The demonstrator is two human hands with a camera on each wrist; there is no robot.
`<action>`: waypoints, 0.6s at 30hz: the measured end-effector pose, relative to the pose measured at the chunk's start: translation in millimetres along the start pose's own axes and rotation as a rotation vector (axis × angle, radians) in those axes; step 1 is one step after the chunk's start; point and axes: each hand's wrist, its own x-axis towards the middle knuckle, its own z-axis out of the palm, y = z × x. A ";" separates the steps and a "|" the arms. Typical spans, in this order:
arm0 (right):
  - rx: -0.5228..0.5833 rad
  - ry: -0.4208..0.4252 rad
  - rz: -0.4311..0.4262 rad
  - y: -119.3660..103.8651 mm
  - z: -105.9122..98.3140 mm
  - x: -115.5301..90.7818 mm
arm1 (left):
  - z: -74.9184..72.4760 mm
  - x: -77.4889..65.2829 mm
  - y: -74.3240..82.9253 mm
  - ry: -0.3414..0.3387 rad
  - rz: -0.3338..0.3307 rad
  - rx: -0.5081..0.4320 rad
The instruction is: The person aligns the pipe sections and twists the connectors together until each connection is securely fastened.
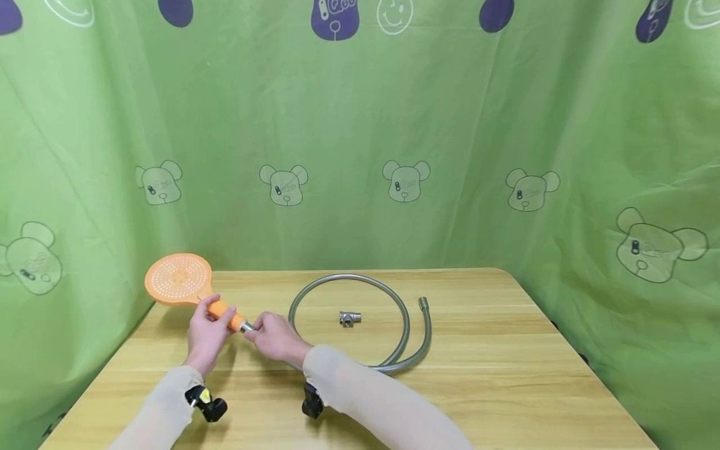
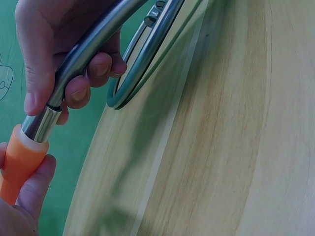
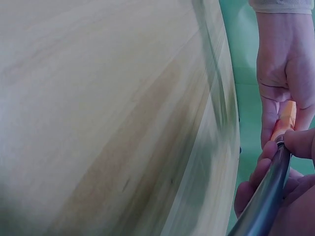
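My left hand (image 1: pixel 207 331) grips the handle of an orange shower head (image 1: pixel 179 279), whose round perforated face points up at the left of the head view. My right hand (image 1: pixel 277 337) pinches the metal end fitting (image 2: pixel 45 124) of a grey shower hose (image 1: pixel 406 325). In the left wrist view that fitting meets the pale collar at the base of the orange handle, in line with it. From the right hand the hose runs back in a loop over the table. The right wrist view shows both hands close together along the hose and handle.
A small metal tee valve (image 1: pixel 349 318) lies inside the hose loop on the wooden table (image 1: pixel 484 387). The hose's free end (image 1: pixel 424 304) points to the back right. A green curtain (image 1: pixel 349 125) hangs behind the table and along both sides.
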 end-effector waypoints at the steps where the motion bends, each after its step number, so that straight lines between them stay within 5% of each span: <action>1: -0.011 -0.001 -0.009 0.6 0.2 0.6 | 0.2 -0.3 0.3 -0.001 -0.001 -0.001; 18: 0.097 0.021 0.020 1.2 0.9 5.2 | 1.6 -2.7 11.8 -0.008 0.013 -0.014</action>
